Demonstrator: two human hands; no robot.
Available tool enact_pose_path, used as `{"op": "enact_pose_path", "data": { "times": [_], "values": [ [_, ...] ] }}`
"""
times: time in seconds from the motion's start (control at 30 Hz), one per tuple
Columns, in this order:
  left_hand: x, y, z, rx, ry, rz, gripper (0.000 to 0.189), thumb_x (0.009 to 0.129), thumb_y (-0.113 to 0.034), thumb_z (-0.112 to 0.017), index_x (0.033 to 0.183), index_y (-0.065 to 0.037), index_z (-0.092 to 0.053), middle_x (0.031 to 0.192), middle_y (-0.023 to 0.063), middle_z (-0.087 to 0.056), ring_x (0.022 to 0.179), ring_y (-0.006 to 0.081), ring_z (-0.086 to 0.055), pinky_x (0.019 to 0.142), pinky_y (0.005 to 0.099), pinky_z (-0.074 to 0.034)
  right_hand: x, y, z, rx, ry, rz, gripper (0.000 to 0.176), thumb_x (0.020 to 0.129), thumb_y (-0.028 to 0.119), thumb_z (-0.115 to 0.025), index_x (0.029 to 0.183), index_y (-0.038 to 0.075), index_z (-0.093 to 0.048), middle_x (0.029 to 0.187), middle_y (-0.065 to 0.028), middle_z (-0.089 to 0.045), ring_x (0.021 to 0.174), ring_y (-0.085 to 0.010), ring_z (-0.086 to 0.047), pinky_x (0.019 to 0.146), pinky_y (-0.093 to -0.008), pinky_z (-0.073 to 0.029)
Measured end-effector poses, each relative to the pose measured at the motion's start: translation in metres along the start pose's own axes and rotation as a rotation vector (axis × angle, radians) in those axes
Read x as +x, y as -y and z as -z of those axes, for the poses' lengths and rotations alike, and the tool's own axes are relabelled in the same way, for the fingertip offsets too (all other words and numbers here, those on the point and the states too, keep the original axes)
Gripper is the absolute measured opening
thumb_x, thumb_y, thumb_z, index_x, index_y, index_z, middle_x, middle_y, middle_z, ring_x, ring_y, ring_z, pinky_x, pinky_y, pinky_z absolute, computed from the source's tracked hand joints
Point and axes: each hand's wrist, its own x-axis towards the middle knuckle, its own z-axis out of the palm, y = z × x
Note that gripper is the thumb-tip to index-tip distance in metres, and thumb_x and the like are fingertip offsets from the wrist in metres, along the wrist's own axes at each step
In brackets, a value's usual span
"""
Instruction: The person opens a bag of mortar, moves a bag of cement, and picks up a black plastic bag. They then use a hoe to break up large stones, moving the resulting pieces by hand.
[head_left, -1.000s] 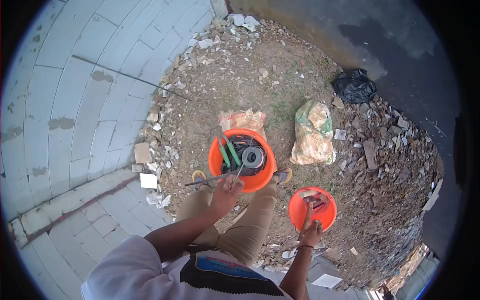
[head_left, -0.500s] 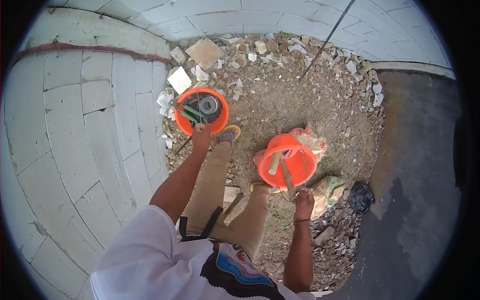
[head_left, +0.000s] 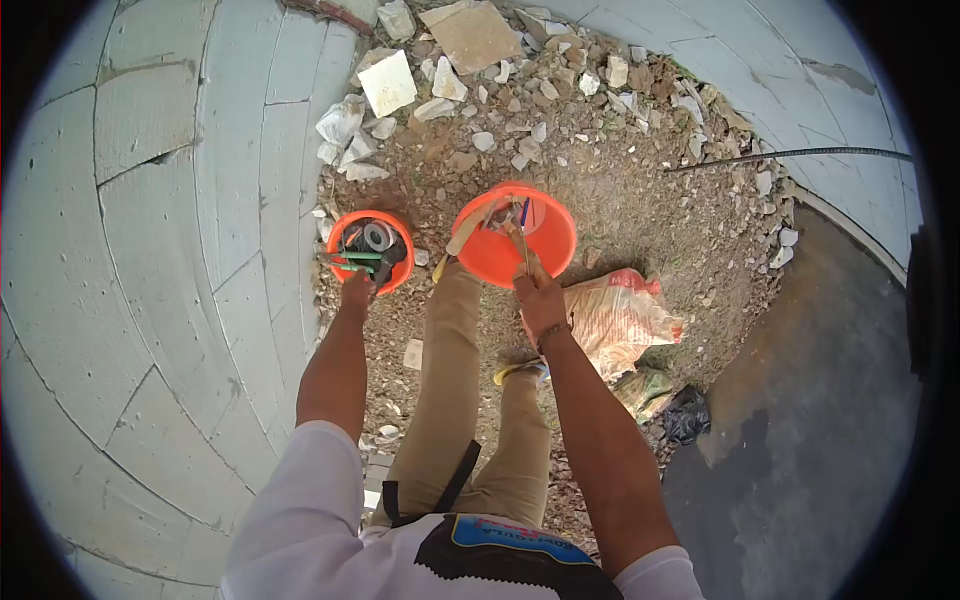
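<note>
My left hand (head_left: pixel 357 288) is closed at the near rim of a small-looking orange bucket (head_left: pixel 401 284), gripping its wire handle. A grey ring-shaped roll (head_left: pixel 378 237), a green-handled tool (head_left: pixel 357 261) and dark items lie inside that bucket. My right hand (head_left: pixel 540 298) is closed in front of a second orange bucket (head_left: pixel 553 240), holding its thin handle; the bucket tilts, its mouth facing up toward me. A wooden handle (head_left: pixel 468 230) sticks out over its left rim, with another wooden piece near my fingers. A blue, pen-like item (head_left: pixel 524 211) also shows inside.
A printed woven sack (head_left: pixel 625 318) lies right of the second bucket, near a black plastic bag (head_left: pixel 686 414). Broken tiles (head_left: pixel 387 83) and rubble line the block walls (head_left: pixel 250 180). A rebar rod (head_left: pixel 790 156) juts in from the right; dark wet floor (head_left: pixel 800 370) lies beyond.
The right-hand bucket has swung left and forward, uncovering the sack. The left-hand bucket now sits lower in view and looks smaller. My view has turned, and the legs have moved.
</note>
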Motion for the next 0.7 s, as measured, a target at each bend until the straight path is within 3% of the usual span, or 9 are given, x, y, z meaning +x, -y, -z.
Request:
{"op": "enact_pose_path", "data": {
  "times": [0.07, 0.13, 0.17, 0.2, 0.27, 0.33, 0.43, 0.53, 0.7],
  "values": [
    [0.002, 0.014, -0.011, -0.394, 0.15, 0.286, 0.047, 0.099, -0.045, -0.05, 0.132, -0.011, -0.052, 0.108, 0.0081, -0.068, 0.106, 0.0236, -0.06, 0.095, 0.0511, -0.039, 0.02, -0.008, -0.02, -0.187, 0.027, 0.169, 0.02, 0.086, 0.012, -0.062, 0.098, -0.003, -0.061, 0.105, -0.0091, -0.063, 0.071, -0.0153, -0.056, 0.068, -0.0332, -0.047],
    [-0.003, 0.032, -0.023, -0.436, 0.172, 0.376, 0.036, 0.09, -0.039, -0.06, 0.114, -0.012, -0.06, 0.084, 0.0034, -0.067, 0.07, 0.0195, -0.06, 0.058, 0.0339, -0.042, 0.03, -0.01, -0.039, -0.251, 0.115, 0.115, 0.031, 0.089, 0.012, -0.059, 0.119, 0.003, -0.057, 0.092, -0.003, -0.056, 0.072, -0.0115, -0.052, 0.069, -0.0299, -0.045],
    [-0.011, 0.029, -0.03, -0.436, 0.165, 0.378, 0.036, 0.09, -0.039, -0.06, 0.114, -0.012, -0.06, 0.084, 0.0034, -0.067, 0.07, 0.0195, -0.06, 0.058, 0.0339, -0.042, 0.036, -0.009, -0.049, -0.306, 0.193, 0.073, 0.047, 0.092, 0.012, -0.056, 0.139, 0.01, -0.053, 0.08, 0.003, -0.049, 0.073, -0.0078, -0.047, 0.07, -0.0266, -0.044],
    [-0.022, 0.02, -0.04, -0.435, 0.125, 0.366, 0.034, 0.09, -0.037, -0.06, 0.113, -0.012, -0.062, 0.083, 0.0036, -0.068, 0.072, 0.0205, -0.061, 0.059, 0.0364, -0.044, 0.048, -0.017, -0.06, -0.301, 0.197, 0.074, 0.047, 0.092, 0.012, -0.056, 0.139, 0.01, -0.053, 0.08, 0.003, -0.049, 0.073, -0.0078, -0.047, 0.07, -0.0266, -0.044],
    [-0.012, 0.031, -0.041, -0.42, 0.081, 0.354, 0.031, 0.091, -0.035, -0.06, 0.111, -0.011, -0.065, 0.081, 0.0039, -0.068, 0.073, 0.0216, -0.063, 0.059, 0.0389, -0.046, 0.069, -0.048, -0.081, -0.143, 0.166, 0.132, 0.025, 0.085, 0.01, -0.061, 0.106, -0.004, -0.062, 0.129, -0.0127, -0.059, 0.084, -0.0191, -0.061, 0.078, -0.0319, -0.049],
    [0.038, 0.083, -0.055, 0.064, 0.26, 0.149, 0.038, 0.1, -0.037, -0.046, 0.129, -0.013, -0.053, 0.104, 0.003, -0.071, 0.107, 0.0191, -0.06, 0.091, 0.0483, -0.044, 0.078, -0.05, -0.091, -0.045, 0.246, 0.094, 0.028, 0.086, 0.013, -0.062, 0.109, -0.003, -0.062, 0.127, -0.0136, -0.06, 0.089, -0.0202, -0.062, 0.082, -0.0322, -0.049],
    [0.087, 0.132, -0.061, 0.514, 0.229, -0.24, 0.027, 0.098, -0.031, -0.05, 0.113, -0.013, -0.064, 0.097, 0.0037, -0.071, 0.091, 0.023, -0.067, 0.077, 0.0454, -0.052, 0.07, -0.048, -0.106, 0.046, 0.311, 0.029, 0.035, 0.087, 0.02, -0.062, 0.116, 0.0, -0.062, 0.121, -0.015, -0.064, 0.1, -0.0233, -0.064, 0.089, -0.0339, -0.049],
    [0.04, 0.062, -0.037, 1.067, 0.248, -0.474, 0.017, 0.091, -0.023, -0.056, 0.093, -0.013, -0.07, 0.089, 0.0069, -0.07, 0.074, 0.0286, -0.067, 0.068, 0.044, -0.054, 0.048, -0.038, -0.089, -0.074, 0.327, 0.028, 0.04, 0.088, 0.025, -0.062, 0.121, 0.002, -0.06, 0.116, -0.0159, -0.067, 0.108, -0.0271, -0.065, 0.094, -0.0364, -0.049],
    [-0.005, -0.003, -0.036, 0.781, 0.056, -0.349, 0.014, 0.083, -0.022, -0.061, 0.085, -0.012, -0.071, 0.092, 0.0151, -0.07, 0.085, 0.0324, -0.068, 0.076, 0.0458, -0.053, -0.02, -0.047, -0.018, -0.266, 0.203, 0.01, 0.041, 0.09, 0.025, -0.057, 0.121, -0.001, -0.06, 0.102, -0.0112, -0.069, 0.098, -0.0186, -0.066, 0.087, -0.0314, -0.05]
  ]
}}
